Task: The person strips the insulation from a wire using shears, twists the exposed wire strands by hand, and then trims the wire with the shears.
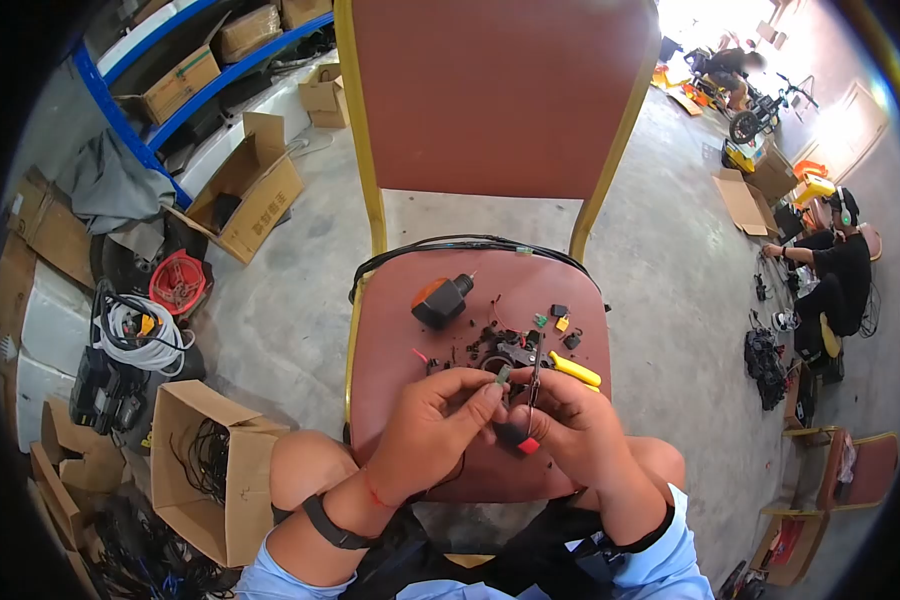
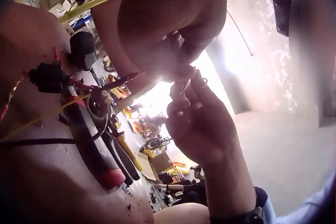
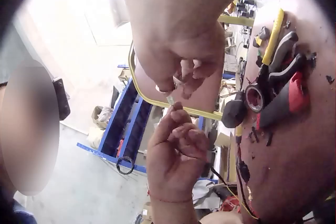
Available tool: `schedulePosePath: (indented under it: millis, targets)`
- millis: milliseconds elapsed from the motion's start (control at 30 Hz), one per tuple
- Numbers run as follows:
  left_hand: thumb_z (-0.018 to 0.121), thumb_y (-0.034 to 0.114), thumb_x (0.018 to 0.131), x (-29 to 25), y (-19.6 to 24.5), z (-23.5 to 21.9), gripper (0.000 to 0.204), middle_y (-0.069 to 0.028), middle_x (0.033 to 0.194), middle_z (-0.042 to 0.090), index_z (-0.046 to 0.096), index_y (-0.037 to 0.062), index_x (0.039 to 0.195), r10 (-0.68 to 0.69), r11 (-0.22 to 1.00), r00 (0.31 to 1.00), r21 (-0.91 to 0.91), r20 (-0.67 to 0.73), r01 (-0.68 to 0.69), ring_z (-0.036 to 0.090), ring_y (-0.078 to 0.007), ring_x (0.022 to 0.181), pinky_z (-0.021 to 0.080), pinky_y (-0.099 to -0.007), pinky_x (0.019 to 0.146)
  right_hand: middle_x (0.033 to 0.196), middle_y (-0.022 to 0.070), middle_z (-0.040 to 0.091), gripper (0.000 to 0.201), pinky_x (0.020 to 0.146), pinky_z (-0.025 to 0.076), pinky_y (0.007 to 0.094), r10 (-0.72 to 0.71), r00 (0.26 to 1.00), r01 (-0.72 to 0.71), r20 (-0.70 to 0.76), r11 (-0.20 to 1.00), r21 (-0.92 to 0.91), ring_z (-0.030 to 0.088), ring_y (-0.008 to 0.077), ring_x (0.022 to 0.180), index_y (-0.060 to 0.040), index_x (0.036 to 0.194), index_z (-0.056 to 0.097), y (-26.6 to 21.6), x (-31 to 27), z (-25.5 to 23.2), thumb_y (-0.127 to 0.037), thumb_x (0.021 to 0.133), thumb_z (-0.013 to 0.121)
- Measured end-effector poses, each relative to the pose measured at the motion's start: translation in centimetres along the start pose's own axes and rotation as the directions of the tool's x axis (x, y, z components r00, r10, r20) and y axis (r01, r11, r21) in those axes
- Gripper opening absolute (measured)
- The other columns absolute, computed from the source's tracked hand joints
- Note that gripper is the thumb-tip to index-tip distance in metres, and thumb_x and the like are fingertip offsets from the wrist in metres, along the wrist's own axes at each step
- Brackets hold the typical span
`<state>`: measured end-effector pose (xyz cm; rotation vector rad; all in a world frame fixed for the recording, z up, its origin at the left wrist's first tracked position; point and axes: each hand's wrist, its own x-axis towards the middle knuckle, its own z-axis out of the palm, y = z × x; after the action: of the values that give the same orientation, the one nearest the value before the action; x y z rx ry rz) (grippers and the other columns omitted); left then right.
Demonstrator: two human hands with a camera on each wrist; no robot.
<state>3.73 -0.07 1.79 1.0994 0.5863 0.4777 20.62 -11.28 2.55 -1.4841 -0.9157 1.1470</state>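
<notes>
Above a chair seat, a small greenish see-through piece (image 1: 503,375) sits between the fingertips of both hands. My left hand (image 1: 440,430) pinches it with thumb and forefinger. From the other side my right hand (image 1: 585,420) meets it, fingers curled and fingertips close together; in the right wrist view the pale piece (image 3: 170,99) spans from one hand's fingertips to the other's. Fingers cover most of it. Below the hands lie a tool with a black and red handle (image 3: 286,100), yellow-handled pliers (image 1: 575,372) and a dark round ring (image 3: 255,98).
The red chair seat (image 1: 400,300) carries an orange and black lamp (image 1: 442,302), small connectors (image 1: 562,323), wires and dark scraps. Black cable (image 1: 450,242) lies along its back edge. Cardboard boxes (image 1: 210,470) stand left; another person (image 1: 835,270) sits at right.
</notes>
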Motion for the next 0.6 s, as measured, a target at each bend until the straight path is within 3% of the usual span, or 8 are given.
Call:
schedulePosePath:
  millis: [100,200,300,400,600]
  targets:
    - [0.065,0.013,0.103,0.1,0.1,0.1,0.023,-0.0059,0.092,0.071,0.067,-0.0043,0.118,0.042,0.999,0.998,0.013,-0.046,-0.042,0.066,-0.0107,0.079,0.054,-0.0247,0.072,0.102,0.0061,0.073,0.032,0.080,0.054,0.0256,-0.055,0.997,0.060,-0.052,0.993,0.103,0.067,0.0095,0.091,-0.0003,0.125,0.063,0.5,0.0,0.6,-0.008,0.096,0.073]
    - [0.066,0.011,0.102,0.1,-0.2,0.0,0.020,-0.0062,0.093,0.073,0.068,-0.0035,0.116,0.110,0.990,0.991,0.098,-0.074,-0.102,0.068,-0.0109,0.082,0.055,-0.0248,0.074,0.097,0.0060,0.072,0.036,0.074,0.053,0.0278,-0.053,0.999,0.052,0.001,0.989,-0.141,0.063,0.0098,0.082,-0.0006,0.122,0.063,0.9,0.0,-0.1,-0.014,0.092,0.079]
    - [0.066,0.010,0.101,0.1,-0.3,0.1,0.019,-0.0060,0.093,0.074,0.069,-0.0026,0.115,0.168,0.971,0.982,0.186,-0.092,-0.149,0.069,-0.0103,0.084,0.055,-0.0243,0.074,0.092,0.0073,0.070,0.043,0.070,0.051,0.0304,-0.089,0.996,0.092,0.025,0.979,-0.184,0.060,0.0123,0.076,-0.0008,0.122,0.064,1.2,-0.1,0.1,-0.019,0.088,0.083]
    - [0.067,0.010,0.101,0.1,-0.4,0.1,0.018,-0.0054,0.094,0.074,0.069,-0.0021,0.114,0.207,0.959,0.974,0.219,-0.097,-0.182,0.069,-0.0095,0.085,0.055,-0.0238,0.073,0.094,0.0092,0.070,0.045,0.071,0.052,0.0318,-0.048,0.997,0.064,0.058,0.942,-0.328,0.063,0.0158,0.078,-0.0006,0.122,0.065,-0.6,-0.2,0.0,-0.022,0.087,0.084]
    - [0.067,0.010,0.100,0.0,0.1,0.0,0.016,-0.0050,0.094,0.075,0.070,-0.0012,0.112,0.209,0.953,0.973,0.245,-0.098,-0.180,0.070,-0.0087,0.086,0.055,-0.0234,0.071,0.099,0.0139,0.070,0.049,0.075,0.053,0.0353,-0.076,0.989,0.117,0.127,0.925,-0.363,0.065,0.0249,0.083,0.0004,0.125,0.065,-0.6,-0.2,-0.1,-0.024,0.087,0.083]
